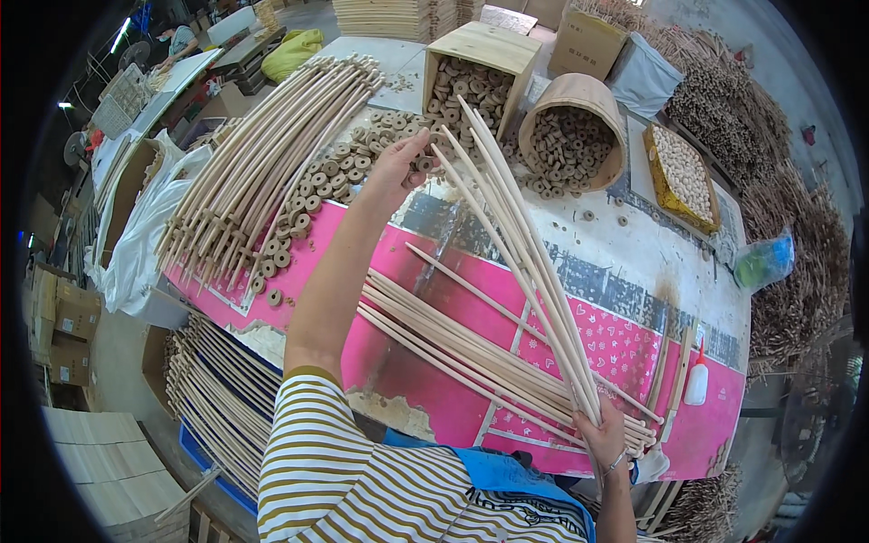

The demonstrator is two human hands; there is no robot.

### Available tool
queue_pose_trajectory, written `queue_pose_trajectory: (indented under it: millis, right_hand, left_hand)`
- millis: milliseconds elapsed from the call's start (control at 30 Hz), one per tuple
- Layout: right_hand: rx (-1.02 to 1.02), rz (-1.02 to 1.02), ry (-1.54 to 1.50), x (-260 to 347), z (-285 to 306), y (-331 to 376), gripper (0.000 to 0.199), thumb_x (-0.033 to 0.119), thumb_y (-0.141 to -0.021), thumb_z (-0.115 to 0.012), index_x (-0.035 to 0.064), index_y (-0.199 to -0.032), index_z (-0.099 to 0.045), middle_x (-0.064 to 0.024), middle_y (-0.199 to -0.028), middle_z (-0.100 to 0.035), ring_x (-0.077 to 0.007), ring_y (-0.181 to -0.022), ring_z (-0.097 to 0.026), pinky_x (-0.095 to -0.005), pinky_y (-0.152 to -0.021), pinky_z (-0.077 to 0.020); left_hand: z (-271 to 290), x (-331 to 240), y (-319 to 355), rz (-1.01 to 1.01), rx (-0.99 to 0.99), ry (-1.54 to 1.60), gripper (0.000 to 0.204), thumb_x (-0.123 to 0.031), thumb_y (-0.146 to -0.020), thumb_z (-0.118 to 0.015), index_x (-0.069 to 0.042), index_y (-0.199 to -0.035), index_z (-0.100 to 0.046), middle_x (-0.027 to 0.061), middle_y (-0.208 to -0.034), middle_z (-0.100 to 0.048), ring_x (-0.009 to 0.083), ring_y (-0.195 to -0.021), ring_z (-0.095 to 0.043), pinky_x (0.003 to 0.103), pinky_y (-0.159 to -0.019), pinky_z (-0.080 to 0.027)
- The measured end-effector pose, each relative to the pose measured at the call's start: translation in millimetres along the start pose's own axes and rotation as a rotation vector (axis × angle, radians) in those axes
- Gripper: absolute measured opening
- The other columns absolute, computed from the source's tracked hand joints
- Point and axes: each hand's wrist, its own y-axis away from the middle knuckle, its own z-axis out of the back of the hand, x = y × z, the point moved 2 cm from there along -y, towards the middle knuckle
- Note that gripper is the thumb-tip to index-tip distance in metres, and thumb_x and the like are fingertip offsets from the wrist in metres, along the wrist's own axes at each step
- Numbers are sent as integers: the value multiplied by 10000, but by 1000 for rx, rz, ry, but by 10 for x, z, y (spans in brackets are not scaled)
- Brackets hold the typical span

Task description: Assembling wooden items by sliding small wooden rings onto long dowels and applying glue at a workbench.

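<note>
My right hand is closed round the near ends of several long, pale wooden rods, which fan out slightly and slant up to the far left. At their far tips, my left hand has its thumb and fingers bent together round a small wooden ring, partly hidden by the fingers. Behind that hand spreads a heap of brown wooden rings with centre holes. More loose rods lie across the pink sheet below the held ones.
Rods with rings on them are stacked at left. A wooden box and a round wooden tub hold rings. At right are a yellow tray of pale pieces and a white glue bottle. Rods fill a blue crate below left.
</note>
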Motion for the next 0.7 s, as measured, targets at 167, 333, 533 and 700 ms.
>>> queue_pose_trajectory:
  millis: [167,333,533,700]
  right_hand:
    - [0,17,45,-50,15,-32,211,125,-865,-711,-6,-1009,-627,-79,-709,-668,-136,-580,-644,-299,-536,-503]
    - [-50,62,212,-132,10,-75,233,151,-864,-714,11,-1031,-633,-148,-694,-655,-250,-580,-665,-367,-560,-504]
    - [-149,173,383,21,-41,-278,279,186,-878,-713,29,-1093,-630,-217,-789,-681,-410,-712,-678,-461,-604,-514]
    - [-137,147,430,88,-122,-426,299,192,-878,-713,43,-1122,-627,-220,-817,-681,-421,-770,-674,-487,-655,-514]
  left_hand:
    - [-85,-38,103,5,28,-48,281,-332,-989,-663,-70,-1078,-715,-5,-868,-689,50,-751,-653,169,-441,-358]
    - [14,-50,107,-21,-56,-145,237,-314,-937,-735,-77,-935,-735,1,-815,-678,18,-650,-558,160,-436,-290]
    - [-415,318,497,227,54,-369,293,-324,-893,-781,-60,-1008,-726,24,-837,-684,26,-659,-538,170,-469,-313]
    - [-598,806,963,339,219,-321,376,-343,-921,-729,-16,-1104,-687,42,-942,-688,62,-727,-595,169,-511,-374]
